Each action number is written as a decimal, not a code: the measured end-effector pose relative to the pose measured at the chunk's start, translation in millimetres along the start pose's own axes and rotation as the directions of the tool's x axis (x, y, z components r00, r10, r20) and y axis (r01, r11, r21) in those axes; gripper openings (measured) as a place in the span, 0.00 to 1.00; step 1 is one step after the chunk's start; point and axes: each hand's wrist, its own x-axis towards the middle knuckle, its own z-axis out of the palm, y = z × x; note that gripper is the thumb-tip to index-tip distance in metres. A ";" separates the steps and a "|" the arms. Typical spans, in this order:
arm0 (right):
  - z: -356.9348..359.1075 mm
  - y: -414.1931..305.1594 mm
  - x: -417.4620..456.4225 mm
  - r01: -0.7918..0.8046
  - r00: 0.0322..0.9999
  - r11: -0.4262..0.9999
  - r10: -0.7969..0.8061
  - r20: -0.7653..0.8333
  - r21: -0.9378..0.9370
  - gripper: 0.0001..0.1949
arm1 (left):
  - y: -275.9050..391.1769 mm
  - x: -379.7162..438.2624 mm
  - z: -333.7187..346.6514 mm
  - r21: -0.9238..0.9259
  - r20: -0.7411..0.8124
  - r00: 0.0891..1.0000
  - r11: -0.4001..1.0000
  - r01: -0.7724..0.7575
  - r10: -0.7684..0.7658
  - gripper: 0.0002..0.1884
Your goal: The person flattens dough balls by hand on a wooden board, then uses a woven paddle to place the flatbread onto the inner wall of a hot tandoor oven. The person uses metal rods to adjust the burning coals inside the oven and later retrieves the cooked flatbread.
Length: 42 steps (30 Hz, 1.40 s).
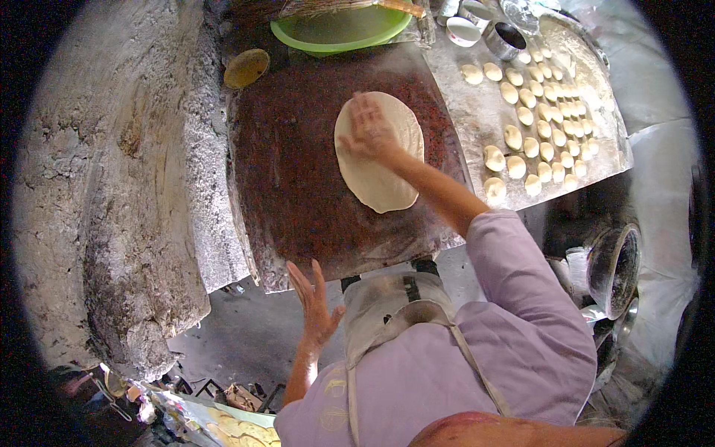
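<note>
A flattened oval sheet of dough (391, 184) lies on the dark red-brown work board (285, 167). My right hand (368, 125) rests palm down with spread fingers over its upper left part, slightly blurred. Close to the board's near left edge, my left hand (315, 307) is raised with the fingers apart and nothing in it. Many rounded dough pieces (513, 137) stand in rows on a floury board (475, 120) at the right.
A green basin (341, 39) stands at the far edge, with a shallow round dish (246, 69) left of it. Cups and a metal pot (505, 41) sit at the far right. A rough, flour-dusted surface (128, 167) runs along the left; a large metal bowl (614, 271) is lower right.
</note>
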 end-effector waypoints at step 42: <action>-95.6 -66.5 -152.6 0.132 0.956 0.894 -0.230 0.185 0.429 0.34 | 52.8 295.4 82.6 0.118 0.037 0.960 0.955 0.271 -0.277 0.59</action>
